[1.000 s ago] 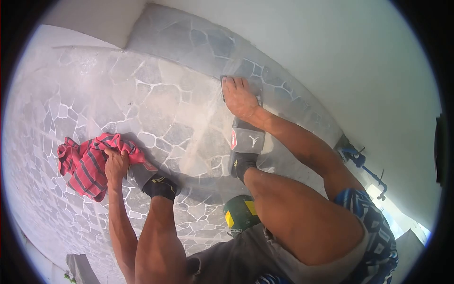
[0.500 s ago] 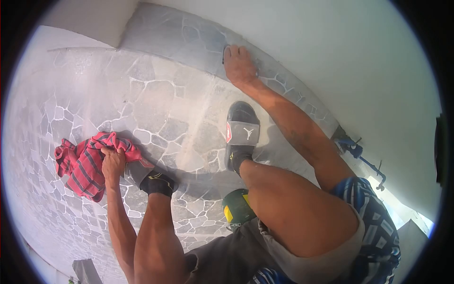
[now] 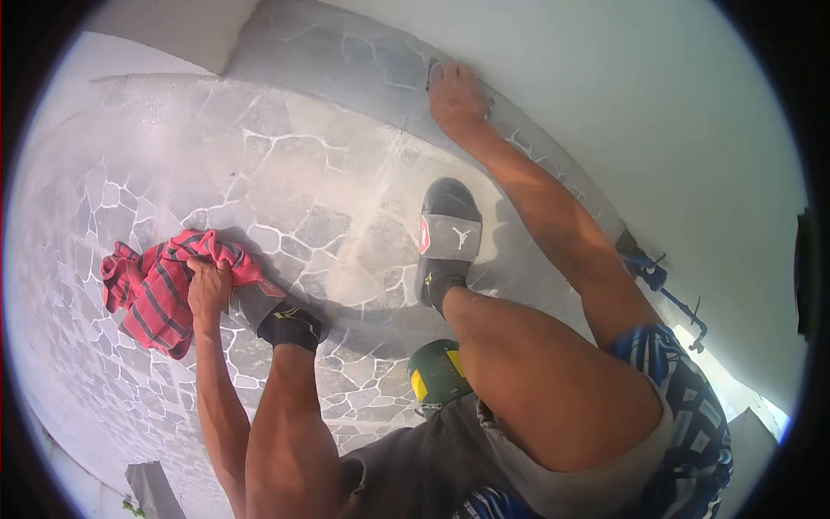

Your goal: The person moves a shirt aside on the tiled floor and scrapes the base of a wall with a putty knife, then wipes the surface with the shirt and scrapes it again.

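Beside the foot on the left, my left hand [image 3: 209, 290] is closed on a red cloth with dark stripes [image 3: 160, 303], which hangs bunched over the front of that slipper. My right hand [image 3: 458, 99] reaches up to the grey stone-patterned strip [image 3: 372, 65] along the base of the wall. Its fingers bend over a small dark object [image 3: 433, 73], of which only the edges show past the hand. The slipper on the other foot [image 3: 451, 227] rests on the floor below my right hand.
The floor [image 3: 303, 190] has pale lines between stone shapes. A green container with yellow patches [image 3: 439, 372] stands between my legs. At the right, a blue tap with a pipe [image 3: 648, 272] is by the white wall [image 3: 674, 130]. A grey post-like piece [image 3: 156, 489] is at the lower left.
My right hand has moved slightly up and right along the strip with the dark object. My left hand still grips the cloth. The view has shifted a little.
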Motion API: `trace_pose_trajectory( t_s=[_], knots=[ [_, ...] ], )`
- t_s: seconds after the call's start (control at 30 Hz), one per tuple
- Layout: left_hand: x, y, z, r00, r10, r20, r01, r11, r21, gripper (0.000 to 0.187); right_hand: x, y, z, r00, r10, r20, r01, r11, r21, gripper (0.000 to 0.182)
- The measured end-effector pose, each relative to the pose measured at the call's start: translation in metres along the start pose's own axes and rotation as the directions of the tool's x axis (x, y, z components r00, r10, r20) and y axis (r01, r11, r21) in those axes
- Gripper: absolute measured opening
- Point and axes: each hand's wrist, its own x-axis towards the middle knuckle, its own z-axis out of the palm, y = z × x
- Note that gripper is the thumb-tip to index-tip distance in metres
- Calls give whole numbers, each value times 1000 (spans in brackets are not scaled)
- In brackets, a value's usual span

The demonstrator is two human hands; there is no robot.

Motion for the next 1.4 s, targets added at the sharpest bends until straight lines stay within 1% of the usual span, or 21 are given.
trace_pose_trajectory(
  t_s=[0.07, 0.1, 0.2, 0.23, 0.33, 0.37, 0.47, 0.57, 0.6, 0.67, 0.73, 0.77, 0.83, 0.9, 1.0, 1.03, 1.13, 1.2, 1.27, 1.3, 1.4],
  knots=[
    [9, -6, 1, 998, 28, -59, -28, 1000, -1, 52, -7, -16, 18, 983, -64, -171, 62, 998, -22, 19],
    [13, -7, 7, 997, -18, -76, 18, 1000, -10, 49, -5, -12, 18, 989, -73, -130, 72, 997, -11, 18],
    [11, -12, 7, 997, 23, -73, -25, 999, -22, 48, 29, 5, -7, 999, -35, -13, 35, 999, -11, 25],
    [7, -9, 10, 998, 35, -57, -35, 999, -9, 48, 27, -4, 6, 998, 9, -58, -8, 1000, 19, 23],
    [12, -11, 7, 995, 39, -94, -37, 999, 14, 47, 23, -22, 10, 983, -131, -130, 132, 991, -1, 16],
    [13, -12, 9, 994, 26, -106, -25, 1000, 11, 47, 36, -12, 11, 978, -74, -195, 73, 997, -13, 15],
    [10, -10, 7, 996, 22, -91, -23, 1000, -15, 49, 48, -10, 11, 986, 51, -159, -43, 998, 55, 18],
    [15, -8, 0, 994, 7, -109, -7, 1000, 0, 48, -10, -38, -3, 999, -41, 9, 40, 994, 98, 29],
    [10, -7, 5, 996, 4, -84, -3, 1000, 8, 47, -32, -40, -9, 998, -54, 25, 51, 992, 112, 31],
    [13, -8, 7, 994, 21, -106, -20, 1000, 10, 47, -48, -41, -13, 996, -89, 23, 85, 985, 151, 36],
    [14, -15, 13, 996, 44, -79, -41, 999, 33, 47, -37, -24, -9, 995, -102, 0, 102, 989, 106, 38],
    [15, -23, 20, 994, 35, -106, -34, 999, 13, 40, -39, -18, -10, 995, -100, -7, 100, 992, 82, 40],
    [21, -33, 27, 993, 76, -87, -71, 995, 64, 46, -45, -26, -13, 995, -97, 19, 96, 993, 76, 39],
    [25, -41, 30, 990, 123, -74, -115, 987, 115, 42, -47, -34, 1, 994, -105, 0, 105, 992, 73, 37],
    [23, -44, 30, 984, 176, -38, -169, 974, 149, 30, -17, -3, 5, 999, 40, 13, -40, 999, 8, 42],
    [20, -44, 31, 983, 182, -16, -178, 972, 153, 28, -16, -6, -3, 999, 26, 47, -25, 1000, -13, 37],
    [26, -35, 23, 995, 88, -56, -82, 992, 98, 34, -33, -19, 0, 991, -88, -103, 82, 995, -63, 21],
    [20, -24, 19, 997, -5, -74, 6, 1000, 17, 40, -20, -4, 3, 997, -57, -60, 54, 998, -40, 27],
    [14, -27, 17, 999, 29, -28, -28, 999, 18, 45, -4, 14, 14, 999, 32, -1, -32, 999, -18, 38],
    [17, -23, 14, 998, 55, -22, -55, 998, 6, 47, -6, 10, 11, 1000, 25, -11, -26, 999, -46, 39],
    [9, -6, 3, 997, 18, -69, -20, 999, -31, 47, -29, -10, 15, 994, -52, -96, 39, 990, -134, 25]
  ],
)
